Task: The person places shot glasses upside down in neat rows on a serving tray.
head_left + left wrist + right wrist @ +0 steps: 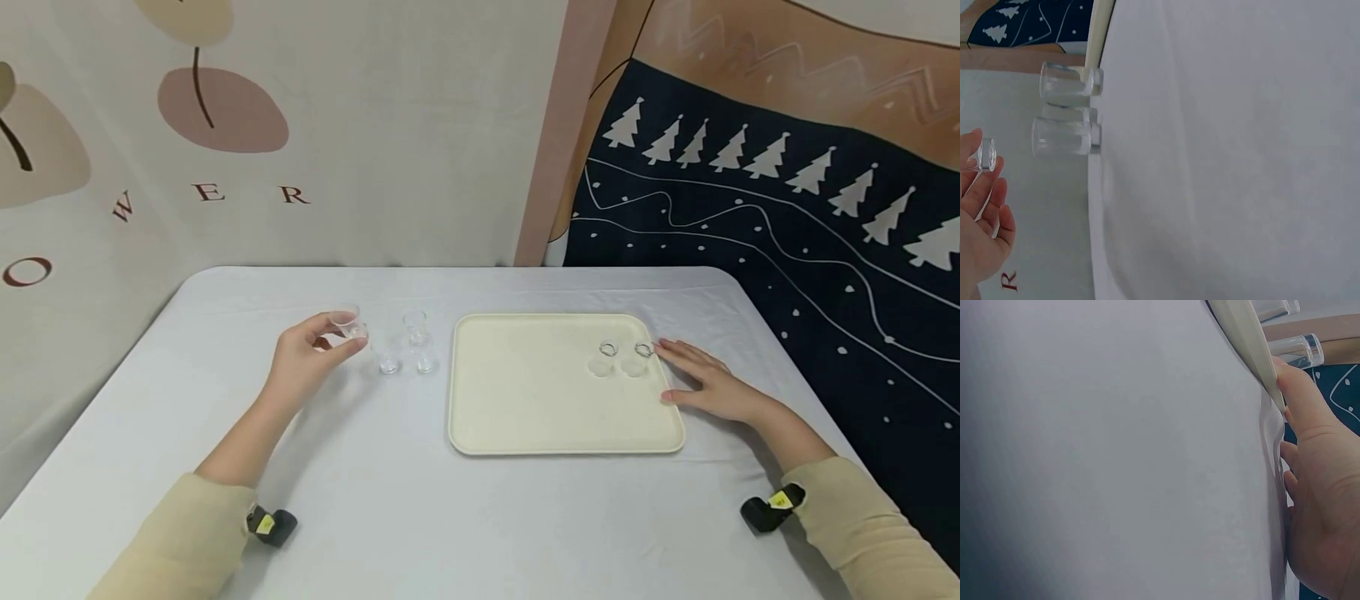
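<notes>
My left hand (307,350) pinches a small clear shot glass (347,321) between thumb and fingers, above the table, rim upward. In the left wrist view that shot glass (986,155) shows its thick base. To its right, three more shot glasses (425,360) stand upright on the cloth, close together. A cream tray (525,408) lies right of them, bearing two shot glasses (633,365) that appear to stand rim down near its right side. My right hand (712,387) lies at the tray's right edge, fingers extended; its thumb touches the rim.
A white cloth (465,525) covers the table. Behind it hangs a pale printed curtain (420,150), and to the right a dark cloth (675,200) with white trees. Black wrist cameras (273,527) sit below both sleeves.
</notes>
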A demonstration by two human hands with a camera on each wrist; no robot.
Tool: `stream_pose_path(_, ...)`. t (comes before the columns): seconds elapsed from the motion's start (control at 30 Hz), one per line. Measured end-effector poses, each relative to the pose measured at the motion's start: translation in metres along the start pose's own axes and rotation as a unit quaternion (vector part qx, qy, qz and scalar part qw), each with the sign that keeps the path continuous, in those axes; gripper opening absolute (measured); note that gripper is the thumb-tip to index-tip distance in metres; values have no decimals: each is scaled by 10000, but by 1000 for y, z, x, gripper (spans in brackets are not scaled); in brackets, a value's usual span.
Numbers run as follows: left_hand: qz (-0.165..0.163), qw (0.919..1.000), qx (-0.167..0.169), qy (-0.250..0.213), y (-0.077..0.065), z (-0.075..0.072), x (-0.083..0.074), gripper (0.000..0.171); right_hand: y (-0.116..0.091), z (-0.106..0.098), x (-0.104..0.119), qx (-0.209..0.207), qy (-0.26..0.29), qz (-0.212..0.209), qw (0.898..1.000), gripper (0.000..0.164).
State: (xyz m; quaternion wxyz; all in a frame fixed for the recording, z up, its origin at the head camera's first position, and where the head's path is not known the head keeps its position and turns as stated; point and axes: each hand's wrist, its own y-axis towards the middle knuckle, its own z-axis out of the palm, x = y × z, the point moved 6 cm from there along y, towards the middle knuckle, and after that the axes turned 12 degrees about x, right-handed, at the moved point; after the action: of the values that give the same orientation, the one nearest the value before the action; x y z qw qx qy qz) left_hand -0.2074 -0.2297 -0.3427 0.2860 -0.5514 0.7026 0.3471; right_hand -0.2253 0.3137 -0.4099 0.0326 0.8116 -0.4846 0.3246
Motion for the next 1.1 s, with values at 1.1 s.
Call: stream_pose_path(1.1, 2030, 9734, 1052, 114, 11, 82, -96, 34, 0, 2, -2, -68, -4, 44, 10000, 79)
